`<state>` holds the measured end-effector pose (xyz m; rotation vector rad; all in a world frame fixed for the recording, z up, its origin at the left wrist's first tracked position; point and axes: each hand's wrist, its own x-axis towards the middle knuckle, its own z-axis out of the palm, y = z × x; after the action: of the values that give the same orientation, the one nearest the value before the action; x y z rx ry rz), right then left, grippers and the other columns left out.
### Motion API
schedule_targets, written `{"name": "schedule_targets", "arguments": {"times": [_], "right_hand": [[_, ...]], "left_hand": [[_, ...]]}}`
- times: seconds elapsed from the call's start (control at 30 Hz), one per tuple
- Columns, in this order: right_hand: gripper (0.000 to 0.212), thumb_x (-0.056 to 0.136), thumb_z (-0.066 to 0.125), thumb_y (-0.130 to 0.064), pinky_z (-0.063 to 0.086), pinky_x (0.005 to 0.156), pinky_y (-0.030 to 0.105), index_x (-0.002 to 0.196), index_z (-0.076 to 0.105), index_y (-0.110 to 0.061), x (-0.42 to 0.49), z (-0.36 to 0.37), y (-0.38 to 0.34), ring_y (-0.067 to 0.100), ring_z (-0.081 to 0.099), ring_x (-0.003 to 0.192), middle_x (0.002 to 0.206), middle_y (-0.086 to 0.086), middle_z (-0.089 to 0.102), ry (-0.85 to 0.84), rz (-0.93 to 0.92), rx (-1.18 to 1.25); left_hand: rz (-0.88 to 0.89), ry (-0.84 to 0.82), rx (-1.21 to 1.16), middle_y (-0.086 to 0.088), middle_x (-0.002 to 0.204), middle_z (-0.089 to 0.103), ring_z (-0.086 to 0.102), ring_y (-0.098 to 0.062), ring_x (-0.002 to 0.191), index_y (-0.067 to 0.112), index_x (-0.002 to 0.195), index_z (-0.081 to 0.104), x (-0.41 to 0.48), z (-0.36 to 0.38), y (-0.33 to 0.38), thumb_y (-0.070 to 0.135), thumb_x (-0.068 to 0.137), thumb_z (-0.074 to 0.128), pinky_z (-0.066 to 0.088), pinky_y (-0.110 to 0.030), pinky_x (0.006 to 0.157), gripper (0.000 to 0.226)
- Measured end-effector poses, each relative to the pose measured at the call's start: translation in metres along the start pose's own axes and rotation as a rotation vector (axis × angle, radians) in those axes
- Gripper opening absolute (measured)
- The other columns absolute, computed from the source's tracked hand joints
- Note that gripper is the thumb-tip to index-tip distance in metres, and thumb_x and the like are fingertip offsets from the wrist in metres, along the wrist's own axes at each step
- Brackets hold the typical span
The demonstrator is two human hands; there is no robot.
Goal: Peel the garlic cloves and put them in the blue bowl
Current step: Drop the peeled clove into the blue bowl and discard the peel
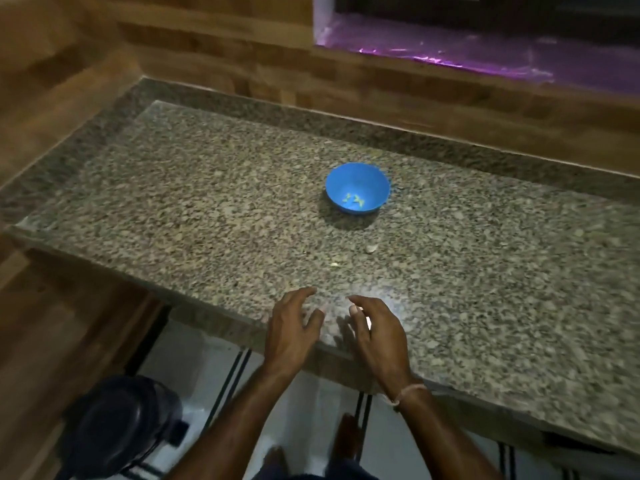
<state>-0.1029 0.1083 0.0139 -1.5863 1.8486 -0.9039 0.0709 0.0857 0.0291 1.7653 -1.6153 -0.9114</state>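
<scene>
Now, left hand: held over the near edge of the counter, palm down, fingers spread and loosely bent, holding nothing.
Right hand: just beside the left and apart from it, fingers likewise spread and relaxed, nothing between them; whether the fingertips touch the stone cannot be told.
Wrist thread: a pale band tied round the right wrist.
Blue bowl: upright on the counter, well beyond both hands, a little right of the middle.
Bowl contents: a few small yellowish bits on the bottom; too small to tell what they are.
Garlic pieces: two small pale ones lie on the stone between the bowl and the hands, one nearer the bowl, one closer to the hands; peeled or not cannot be told.
Counter: speckled granite with a raised border along the back.
Purple sheet: covers the ledge behind the counter, upper right.
Dark round object: on the floor, lower left.
</scene>
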Motion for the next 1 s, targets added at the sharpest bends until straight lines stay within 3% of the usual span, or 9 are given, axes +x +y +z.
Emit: {"name": "schedule_targets", "arguments": {"times": [0.13, 0.27, 0.33, 0.43, 0.53, 0.63, 0.77, 0.9, 1.0], "right_hand": [[0.031, 0.105, 0.058, -0.036, 0.054, 0.093, 0.034, 0.131, 0.069, -0.026, 0.030, -0.012, 0.026, 0.015, 0.067, 0.115, 0.130, -0.007, 0.068, -0.053, 0.013, -0.083], [0.037, 0.102, 0.065, -0.030, 0.057, 0.091, 0.040, 0.138, 0.064, -0.023, 0.070, -0.014, 0.043, 0.023, 0.066, 0.120, 0.134, 0.000, 0.063, -0.066, 0.048, -0.189], [0.046, 0.099, 0.069, -0.027, 0.055, 0.093, 0.043, 0.144, 0.059, -0.020, 0.092, -0.017, 0.044, 0.030, 0.059, 0.126, 0.138, 0.005, 0.059, -0.086, 0.076, -0.276], [0.056, 0.095, 0.074, -0.031, 0.050, 0.094, 0.045, 0.145, 0.053, -0.016, 0.117, -0.022, 0.043, 0.036, 0.049, 0.129, 0.144, 0.009, 0.051, -0.126, 0.151, -0.387], [0.053, 0.088, 0.080, -0.040, 0.045, 0.087, 0.044, 0.129, 0.056, -0.017, 0.128, -0.020, 0.045, 0.036, 0.050, 0.119, 0.133, 0.007, 0.052, -0.132, 0.164, -0.507], [0.059, 0.084, 0.083, -0.045, 0.045, 0.086, 0.045, 0.130, 0.057, -0.018, 0.132, -0.013, 0.047, 0.034, 0.048, 0.120, 0.137, 0.005, 0.050, -0.126, 0.179, -0.572], [0.069, 0.079, 0.087, -0.042, 0.045, 0.087, 0.045, 0.136, 0.053, -0.024, 0.138, -0.008, 0.043, 0.031, 0.045, 0.122, 0.140, 0.001, 0.047, -0.111, 0.236, -0.578], [0.072, 0.077, 0.089, -0.038, 0.044, 0.090, 0.045, 0.136, 0.048, -0.030, 0.146, -0.009, 0.040, 0.029, 0.041, 0.122, 0.138, -0.001, 0.042, -0.122, 0.288, -0.557], [0.083, 0.072, 0.092, -0.040, 0.042, 0.090, 0.043, 0.140, 0.045, -0.031, 0.155, -0.014, 0.042, 0.029, 0.039, 0.120, 0.136, -0.001, 0.039, -0.149, 0.301, -0.522]], "left_hand": [[-0.021, -0.010, 0.063, -0.001, 0.131, 0.064, 0.060, -0.009, 0.107, 0.019, 0.132, 0.067, 0.037, 0.021, 0.011, 0.015, 0.095, 0.070, 0.045, -0.020, 0.088, 0.038], [0.008, 0.011, 0.126, -0.005, 0.126, 0.063, 0.064, -0.020, 0.110, 0.016, 0.132, 0.065, 0.085, 0.036, 0.012, 0.009, 0.091, 0.071, 0.057, -0.040, 0.095, 0.042], [0.033, -0.015, 0.192, -0.006, 0.122, 0.062, 0.063, -0.024, 0.111, 0.016, 0.128, 0.066, 0.107, 0.045, 0.010, 0.007, 0.087, 0.073, 0.056, -0.042, 0.094, 0.042], [0.081, -0.041, 0.274, -0.004, 0.109, 0.061, 0.060, -0.026, 0.105, 0.019, 0.109, 0.070, 0.128, 0.057, 0.006, 0.005, 0.084, 0.074, 0.052, -0.038, 0.087, 0.029], [0.120, -0.061, 0.282, -0.002, 0.095, 0.057, 0.056, -0.021, 0.091, 0.020, 0.087, 0.065, 0.135, 0.059, 0.007, 0.003, 0.087, 0.070, 0.048, -0.033, 0.072, 0.018], [0.137, -0.090, 0.286, -0.003, 0.097, 0.059, 0.056, -0.015, 0.090, 0.018, 0.088, 0.065, 0.141, 0.060, 0.001, -0.006, 0.086, 0.067, 0.044, -0.012, 0.070, 0.024], [0.232, -0.122, 0.359, 0.003, 0.093, 0.057, 0.057, -0.017, 0.089, 0.021, 0.089, 0.061, 0.145, 0.062, -0.010, -0.013, 0.076, 0.071, 0.057, -0.041, 0.069, 0.037], [0.226, -0.127, 0.282, 0.010, 0.089, 0.055, 0.055, -0.016, 0.088, 0.029, 0.088, 0.055, 0.153, 0.061, -0.006, -0.006, 0.085, 0.066, 0.056, -0.043, 0.066, 0.036], [0.242, -0.074, 0.102, 0.014, 0.093, 0.055, 0.056, -0.017, 0.091, 0.030, 0.094, 0.059, 0.168, 0.054, 0.020, 0.013, 0.097, 0.058, 0.055, -0.042, 0.071, 0.017]]}}
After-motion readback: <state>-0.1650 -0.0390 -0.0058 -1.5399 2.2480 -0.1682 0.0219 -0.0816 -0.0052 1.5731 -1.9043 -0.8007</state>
